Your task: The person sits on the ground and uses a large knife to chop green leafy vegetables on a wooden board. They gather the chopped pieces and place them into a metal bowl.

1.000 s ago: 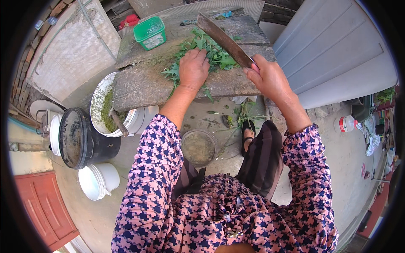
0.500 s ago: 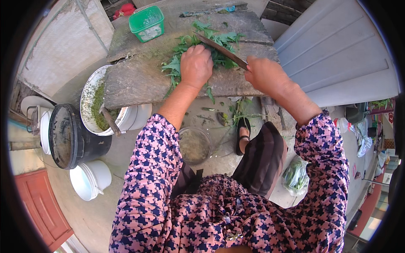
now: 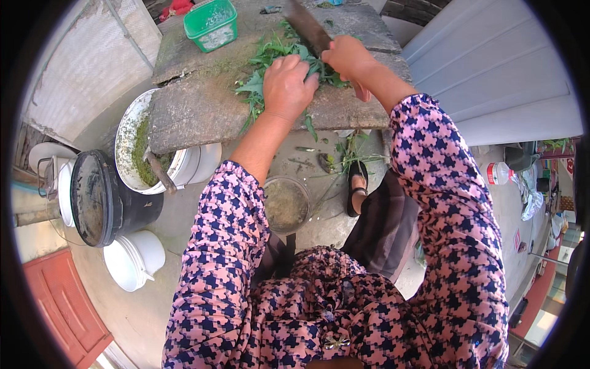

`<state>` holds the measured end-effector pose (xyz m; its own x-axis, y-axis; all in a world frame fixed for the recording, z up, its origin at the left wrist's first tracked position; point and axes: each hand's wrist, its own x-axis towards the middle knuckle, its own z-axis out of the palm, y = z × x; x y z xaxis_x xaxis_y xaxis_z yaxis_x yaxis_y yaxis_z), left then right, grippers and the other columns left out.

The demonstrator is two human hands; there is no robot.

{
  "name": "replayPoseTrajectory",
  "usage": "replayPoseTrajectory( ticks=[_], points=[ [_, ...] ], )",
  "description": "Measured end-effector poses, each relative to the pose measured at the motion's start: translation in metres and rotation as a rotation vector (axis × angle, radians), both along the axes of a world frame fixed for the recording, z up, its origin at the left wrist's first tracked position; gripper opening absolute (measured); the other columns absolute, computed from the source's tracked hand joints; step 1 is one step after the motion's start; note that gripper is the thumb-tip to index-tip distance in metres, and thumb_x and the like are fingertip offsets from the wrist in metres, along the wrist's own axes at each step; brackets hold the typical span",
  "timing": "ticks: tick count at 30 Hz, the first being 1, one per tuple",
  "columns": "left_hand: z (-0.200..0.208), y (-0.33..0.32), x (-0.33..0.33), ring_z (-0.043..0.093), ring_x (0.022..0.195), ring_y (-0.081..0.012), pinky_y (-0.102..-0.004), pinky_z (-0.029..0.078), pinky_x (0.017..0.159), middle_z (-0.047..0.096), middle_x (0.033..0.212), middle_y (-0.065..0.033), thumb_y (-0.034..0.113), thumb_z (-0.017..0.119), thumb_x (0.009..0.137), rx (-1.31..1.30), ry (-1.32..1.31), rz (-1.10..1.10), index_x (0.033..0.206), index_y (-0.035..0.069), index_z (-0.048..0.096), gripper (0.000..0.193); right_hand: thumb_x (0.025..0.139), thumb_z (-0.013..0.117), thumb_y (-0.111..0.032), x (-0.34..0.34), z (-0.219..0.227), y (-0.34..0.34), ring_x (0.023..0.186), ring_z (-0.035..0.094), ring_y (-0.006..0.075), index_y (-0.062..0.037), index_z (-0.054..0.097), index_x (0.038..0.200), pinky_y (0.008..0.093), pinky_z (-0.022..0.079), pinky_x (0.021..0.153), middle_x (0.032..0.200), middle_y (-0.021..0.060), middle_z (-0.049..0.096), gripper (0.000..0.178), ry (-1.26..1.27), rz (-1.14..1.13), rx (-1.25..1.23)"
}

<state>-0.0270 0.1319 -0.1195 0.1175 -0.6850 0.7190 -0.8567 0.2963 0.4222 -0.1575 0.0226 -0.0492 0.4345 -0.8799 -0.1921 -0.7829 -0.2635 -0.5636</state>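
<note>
My left hand presses down on a bunch of leafy greens, its fingers curled over the stems and leaves. The bunch lies spread on a rough, weathered wooden board. In my right hand, closed round its handle, is a broad dark knife. The blade slants up and to the left beyond the greens, slightly blurred. Part of the greens is hidden beneath both hands.
A green plastic tub stands on the board's far left. Beside the board is a white bucket of chopped green matter with a wooden-handled tool in it. A black bucket and a white pail stand on the floor.
My right hand has moved up and to the left, and the blade now points more steeply away from me. My left hand stays on the greens, its thumb further out to the right.
</note>
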Motion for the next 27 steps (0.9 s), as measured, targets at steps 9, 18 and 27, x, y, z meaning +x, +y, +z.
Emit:
replayPoseTrajectory(
  ticks=[9, 18, 27],
  points=[
    [0.0, 0.002, 0.001, 0.059, 0.098, -0.0331, -0.043, 0.049, 0.084, 0.063, 0.102, -0.0111, 0.019, 0.077, 0.067, 0.127, 0.008, 0.005, 0.092, 0.005, 0.067, 0.031, 0.088, 0.066, -0.027, -0.02, 0.026, 0.008, 0.05, 0.057, 0.0181, -0.0005, 0.054, 0.085, 0.0369, 0.046, 0.047, 0.062, 0.0068, 0.057, 0.029, -0.201, -0.144, 0.008],
    [-0.002, 0.003, -0.003, 0.057, 0.094, -0.0313, -0.0432, 0.047, 0.078, 0.06, 0.097, -0.0081, 0.016, 0.075, 0.065, 0.09, -0.023, 0.019, 0.086, 0.007, 0.065, 0.024, 0.086, 0.063, -0.028, -0.066, 0.062, 0.072, 0.067, 0.061, 0.0326, 0.0011, 0.055, 0.088, 0.0438, 0.05, 0.065, 0.078, 0.0197, 0.063, 0.03, 0.258, 0.125, -0.04],
    [-0.001, -0.001, -0.006, 0.055, 0.094, -0.0302, -0.0439, 0.046, 0.077, 0.056, 0.093, -0.0061, 0.015, 0.076, 0.064, 0.11, -0.066, 0.007, 0.079, 0.009, 0.062, 0.021, 0.085, 0.06, -0.019, 0.0, 0.026, 0.049, 0.101, 0.066, 0.0378, -0.0017, 0.071, 0.102, 0.044, 0.054, 0.086, 0.107, 0.0232, 0.068, 0.027, 0.387, 0.122, -0.107]
  ],
)
